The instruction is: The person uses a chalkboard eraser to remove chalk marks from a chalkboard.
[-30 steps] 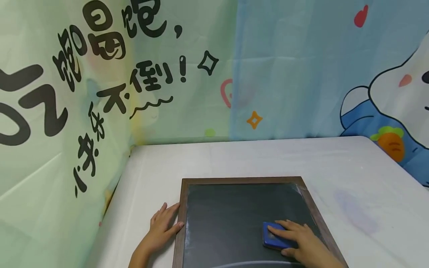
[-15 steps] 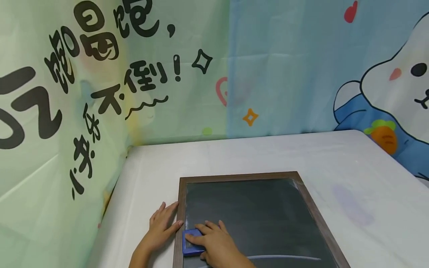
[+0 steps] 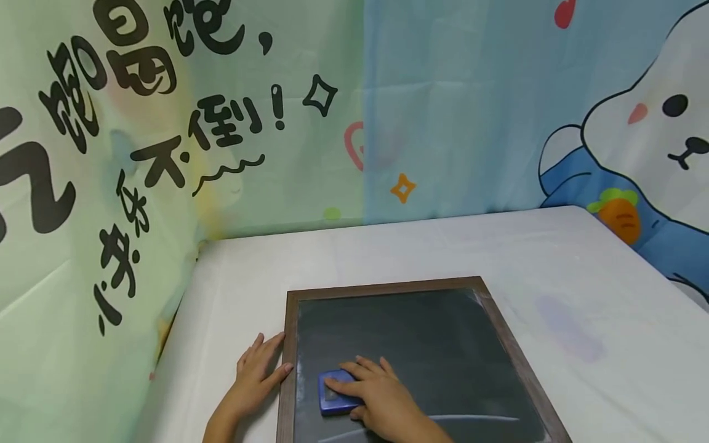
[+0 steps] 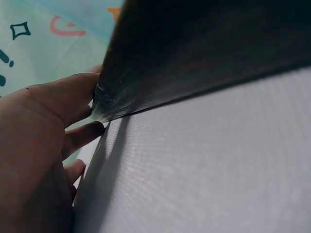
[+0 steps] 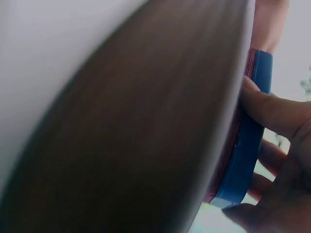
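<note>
A chalkboard point(image 3: 437, 344) in a dark wooden frame lies flat on the white table point(image 3: 388, 252). My left hand point(image 3: 259, 370) rests flat on the table, fingers straight, fingertips against the frame's left side; the left wrist view shows this hand point(image 4: 46, 141) touching the frame edge point(image 4: 160, 73). My right hand point(image 3: 379, 397) grips a blue eraser point(image 3: 332, 395) and presses it onto the board's left part. In the right wrist view the eraser point(image 5: 249, 145) sits between the thumb and fingers point(image 5: 274, 109). A faint white chalk line point(image 3: 476, 418) crosses the board's near part.
Printed cloth walls stand close around the table: a green one with black characters point(image 3: 111, 184) on the left, a blue one with a cartoon rabbit point(image 3: 637, 123) behind and right. Bare table surface point(image 3: 581, 307) lies beyond and right of the board.
My right hand slid the eraser from the board's right side across to its left edge, then slightly back to the right. The left hand stayed against the frame.
</note>
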The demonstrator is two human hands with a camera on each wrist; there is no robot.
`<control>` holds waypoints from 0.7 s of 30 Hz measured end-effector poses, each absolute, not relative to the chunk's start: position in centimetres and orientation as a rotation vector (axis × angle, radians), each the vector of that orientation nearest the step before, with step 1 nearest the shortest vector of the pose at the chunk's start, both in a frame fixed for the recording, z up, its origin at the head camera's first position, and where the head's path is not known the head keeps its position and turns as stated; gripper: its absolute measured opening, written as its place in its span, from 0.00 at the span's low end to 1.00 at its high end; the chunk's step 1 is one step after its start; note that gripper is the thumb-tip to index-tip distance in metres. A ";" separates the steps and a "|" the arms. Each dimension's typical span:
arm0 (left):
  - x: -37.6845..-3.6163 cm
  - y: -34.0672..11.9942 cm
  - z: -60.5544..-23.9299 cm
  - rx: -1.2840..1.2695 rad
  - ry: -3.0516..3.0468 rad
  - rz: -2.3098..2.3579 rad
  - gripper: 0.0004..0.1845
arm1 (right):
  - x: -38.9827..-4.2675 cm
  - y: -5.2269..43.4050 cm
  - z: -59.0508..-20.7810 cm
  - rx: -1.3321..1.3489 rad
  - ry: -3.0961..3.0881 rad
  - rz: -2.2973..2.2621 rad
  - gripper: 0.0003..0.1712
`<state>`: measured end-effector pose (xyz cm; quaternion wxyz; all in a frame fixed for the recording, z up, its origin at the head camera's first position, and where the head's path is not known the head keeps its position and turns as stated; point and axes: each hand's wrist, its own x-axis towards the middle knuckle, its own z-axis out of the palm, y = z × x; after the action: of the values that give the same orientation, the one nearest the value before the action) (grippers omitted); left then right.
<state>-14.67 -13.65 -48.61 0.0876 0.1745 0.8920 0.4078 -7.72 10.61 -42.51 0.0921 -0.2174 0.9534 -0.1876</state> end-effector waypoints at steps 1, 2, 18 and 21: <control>-14.7 -13.7 -48.6 0.517 2.654 1.216 0.30 | -7.5 11.7 -42.5 -0.625 2.837 -0.578 0.34; -14.6 -13.7 -48.6 0.517 2.652 1.219 0.30 | -7.3 13.0 -42.5 -0.603 2.846 -0.594 0.33; -14.6 -13.9 -48.3 0.528 2.646 1.253 0.30 | -4.2 29.2 -43.9 -0.512 2.985 -0.592 0.37; -14.6 -13.8 -48.5 0.523 2.623 1.260 0.30 | -4.2 29.3 -43.9 -0.455 2.925 -0.586 0.36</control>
<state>-14.58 -13.78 -48.51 0.0923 0.1760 0.8834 0.4243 -4.21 29.34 -43.85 0.0618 -0.1506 0.9674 -0.1939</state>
